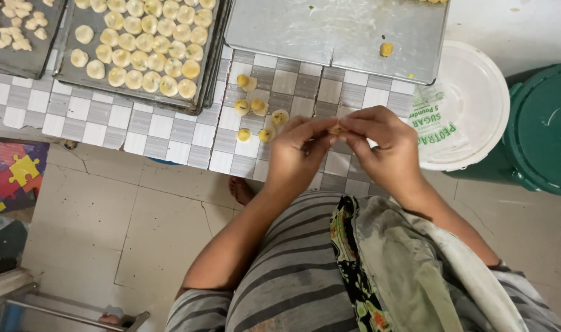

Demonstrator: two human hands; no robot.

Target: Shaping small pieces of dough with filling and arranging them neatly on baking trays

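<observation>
Head view: the left hand (pixel 299 150) and right hand (pixel 382 147) meet fingertip to fingertip, pinching a small dough piece (pixel 337 130) between them above the checked surface (pixel 170 132). Light, even pressure should keep it round. Beyond lie shaped pieces (pixel 256 114), then a filled tray (pixel 142 46).

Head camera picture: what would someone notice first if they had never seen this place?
First, the two hands meeting in the middle: the left hand and right hand pinch a small dough piece between their fingertips. Next, the baking tray at upper left, packed with rows of pale round dough pieces. Then the few loose dough pieces lying on the checked cloth just beyond the hands.
</observation>
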